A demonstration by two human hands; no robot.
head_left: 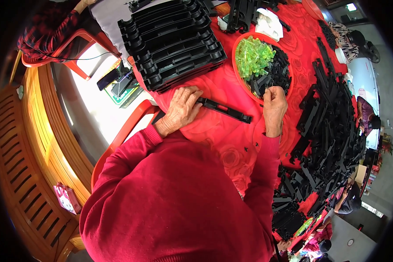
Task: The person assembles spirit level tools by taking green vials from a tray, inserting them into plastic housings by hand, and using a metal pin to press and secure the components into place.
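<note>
My left hand (181, 107) is closed over the left end of a long, narrow black plastic strip (227, 110) with slots in it, which lies on the red tablecloth (233, 155). At the near rim of a round orange-red bowl (236, 65), my right hand (275, 106) has thumb and fingers pinched together; what they hold, if anything, is too small to make out. Inside the bowl, translucent yellow-green plastic pieces (253, 56) fill the left side and small black plastic pieces (280, 72) the right.
Beyond my left hand stands a stack of ribbed black plastic parts (172, 43). A long heap of loose black strips (332, 139) covers the table's right side. Crumpled white tissue (269, 24) lies behind the bowl. Other people sit around; one plaid sleeve (48, 35) shows at the upper left.
</note>
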